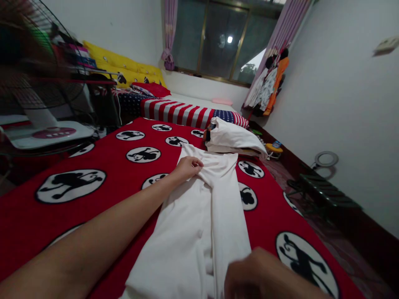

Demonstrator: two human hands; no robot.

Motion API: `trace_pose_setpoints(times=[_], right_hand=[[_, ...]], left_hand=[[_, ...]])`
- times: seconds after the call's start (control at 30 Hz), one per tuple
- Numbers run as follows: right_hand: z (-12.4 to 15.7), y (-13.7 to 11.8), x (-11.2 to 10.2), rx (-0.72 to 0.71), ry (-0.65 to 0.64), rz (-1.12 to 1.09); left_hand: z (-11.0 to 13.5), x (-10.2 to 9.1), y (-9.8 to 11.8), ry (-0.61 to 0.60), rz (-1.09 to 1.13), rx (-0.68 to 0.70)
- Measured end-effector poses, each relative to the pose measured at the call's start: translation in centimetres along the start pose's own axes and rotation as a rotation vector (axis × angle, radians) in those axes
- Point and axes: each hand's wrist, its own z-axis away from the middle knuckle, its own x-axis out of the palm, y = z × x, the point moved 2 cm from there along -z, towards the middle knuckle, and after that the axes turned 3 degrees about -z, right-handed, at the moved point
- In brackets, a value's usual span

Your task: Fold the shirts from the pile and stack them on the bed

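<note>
A white shirt (183, 232) lies lengthwise on a red blanket with black monkey figures in white ovals (102, 162). A long folded strip of it, which looks like a sleeve, runs down its right side. My left hand (189, 167) is at the far end near the neckline, thumb and fingers pinched together on the fabric. My right hand (252, 272) is low in the view at the shirt's near right edge, curled and blurred by motion. Its fingertips are hidden, so I cannot tell whether it grips the cloth.
A pile of folded white clothes (233, 137) sits at the blanket's far edge. An electric fan (46, 124) stands at left. Beyond are a bed with a stars-and-stripes cover (181, 112) and hanging clothes (268, 87). A dark green bench (327, 191) stands along the right wall.
</note>
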Motion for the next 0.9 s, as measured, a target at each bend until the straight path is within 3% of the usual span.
trace_pose_setpoints(times=[0.07, 0.17, 0.3, 0.4, 0.5, 0.67, 0.77, 0.9], right_hand=[[-2.8, 0.4, -3.8, -0.046, 0.181, 0.068], [-7.9, 3.2, -9.8, -0.109, 0.591, 0.186], [-14.1, 8.1, -15.7, -0.029, 0.904, 0.214], [-17.3, 10.0, -17.9, 0.086, 0.940, 0.280], [-19.0, 10.6, -18.8, 0.125, 0.874, 0.322], [-19.2, 11.6, -19.8, 0.217, 0.858, 0.373], [-19.0, 12.5, -19.6, 0.315, 0.909, 0.417], [-19.2, 12.9, -18.3, 0.394, 0.878, 0.470]], left_hand=[[0.1, 0.1, 0.0, 0.008, -0.012, -0.005], [-0.3, 0.0, 0.4, 0.061, -0.055, -0.019], [-2.6, -0.2, 1.3, 0.044, -0.176, -0.055], [-4.3, 0.3, 1.7, -0.025, -0.224, -0.034], [-4.9, 0.9, 1.8, -0.041, -0.253, -0.002], [-3.8, 0.2, 1.3, 0.168, -0.127, 0.093], [-3.3, -0.4, 0.4, 0.228, -0.146, 0.039], [-2.9, -0.3, -0.4, 0.111, -0.300, -0.089]])
